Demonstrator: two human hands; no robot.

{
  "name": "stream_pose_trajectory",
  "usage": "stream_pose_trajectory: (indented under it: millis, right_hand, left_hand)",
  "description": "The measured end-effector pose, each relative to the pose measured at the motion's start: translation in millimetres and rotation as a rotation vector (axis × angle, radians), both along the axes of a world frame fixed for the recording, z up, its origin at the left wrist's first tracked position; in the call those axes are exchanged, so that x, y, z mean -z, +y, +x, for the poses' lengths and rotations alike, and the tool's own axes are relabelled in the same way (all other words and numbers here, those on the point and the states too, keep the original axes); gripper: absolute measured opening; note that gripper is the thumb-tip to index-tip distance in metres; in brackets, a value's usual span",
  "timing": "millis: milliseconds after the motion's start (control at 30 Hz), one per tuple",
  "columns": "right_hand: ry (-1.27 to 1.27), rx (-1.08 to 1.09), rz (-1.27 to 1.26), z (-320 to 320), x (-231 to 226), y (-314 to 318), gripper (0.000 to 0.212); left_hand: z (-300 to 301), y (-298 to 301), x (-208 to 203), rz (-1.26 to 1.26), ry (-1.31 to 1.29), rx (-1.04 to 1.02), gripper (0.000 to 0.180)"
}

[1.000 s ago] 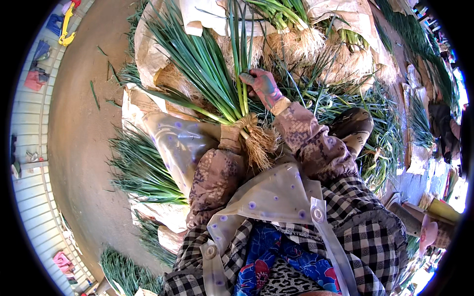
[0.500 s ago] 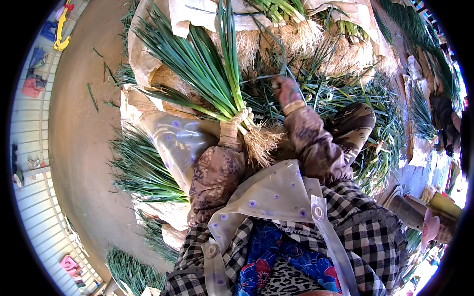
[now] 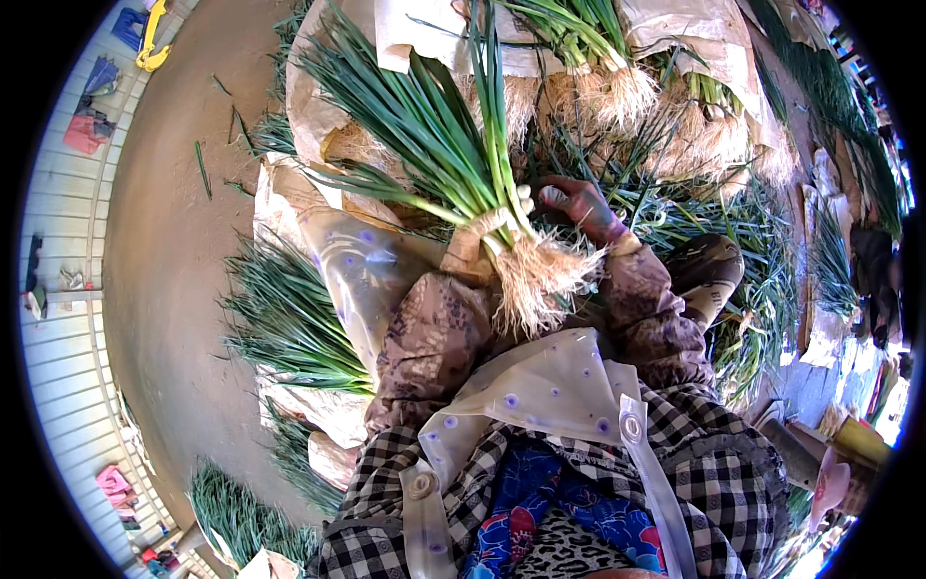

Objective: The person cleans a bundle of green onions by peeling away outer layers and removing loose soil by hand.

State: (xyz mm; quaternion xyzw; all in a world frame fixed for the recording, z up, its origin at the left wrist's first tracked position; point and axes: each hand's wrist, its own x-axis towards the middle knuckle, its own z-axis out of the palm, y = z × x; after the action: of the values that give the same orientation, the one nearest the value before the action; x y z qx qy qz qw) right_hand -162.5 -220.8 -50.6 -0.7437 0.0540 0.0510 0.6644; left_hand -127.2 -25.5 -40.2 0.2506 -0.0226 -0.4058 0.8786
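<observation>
My left hand is wrapped round a bunch of green onions just above its pale root ends. The long green leaves point up and to the left, while the stringy roots hang toward my lap. Just right of the white stem ends is my right hand, its fingers curled in with the thumb bent over. Whatever it may pinch is hidden. Loose green leaves lie heaped under and beyond the right hand.
More root-ended onion bunches lie ahead under pale sheets. Other green bunches rest at my left beside the brown floor. A clear spotted apron covers my lap. A patterned boot or knee shows at the right.
My right hand has come back toward me, from beyond the bunch to beside its stem ends. The long leaf strand that trailed by it no longer shows there. The bunch sits slightly further right in view.
</observation>
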Motion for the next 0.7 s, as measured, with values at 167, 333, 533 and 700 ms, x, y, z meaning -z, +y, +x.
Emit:
stream_pose_trajectory:
  millis: [167,333,533,700]
  right_hand:
    - [-0.191,-0.133,0.718,-45,-1,-13,0.053]
    - [-0.081,0.229,-0.254,-59,-80,-57,0.026]
    - [-0.162,0.723,0.136,-115,-90,-162,0.017]
    - [-0.392,0.492,-0.92,-84,-95,-110,0.029]
  left_hand:
    - [54,-47,-21,-0.063,0.0,-0.106,0.032]
    - [114,-44,-33,0.024,0.041,-0.223,0.029]
    - [147,-58,-47,-0.022,0.184,-0.285,0.027]
    - [163,-83,-42,-0.062,0.166,-0.264,0.02]
